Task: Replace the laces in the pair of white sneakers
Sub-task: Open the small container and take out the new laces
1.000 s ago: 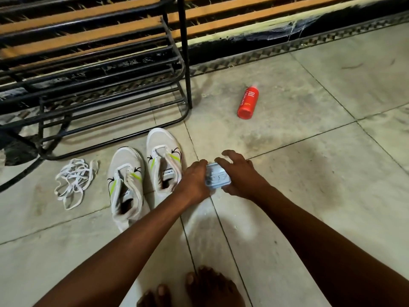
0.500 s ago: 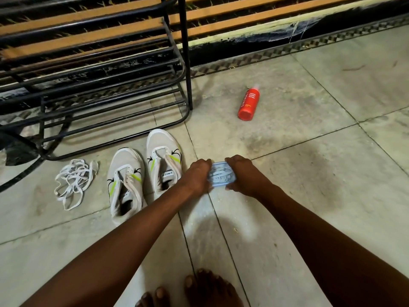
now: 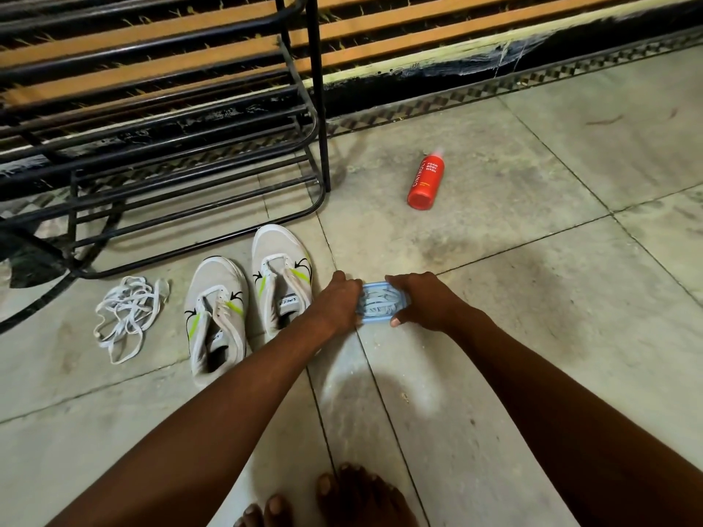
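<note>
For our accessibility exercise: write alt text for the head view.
Both hands, left hand and right hand, hold a clear packet of laces above a tiled floor. Beside them stand two unlaced white sneakers, with loose white laces further left.

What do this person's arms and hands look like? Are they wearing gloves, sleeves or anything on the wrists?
Nothing is worn as far as the picture shows. Both forearms are bare, with no sleeve in view. The left hand and right hand have no gloves, and I see no watch, bracelet or ring. The nails look short and unpainted.
</note>
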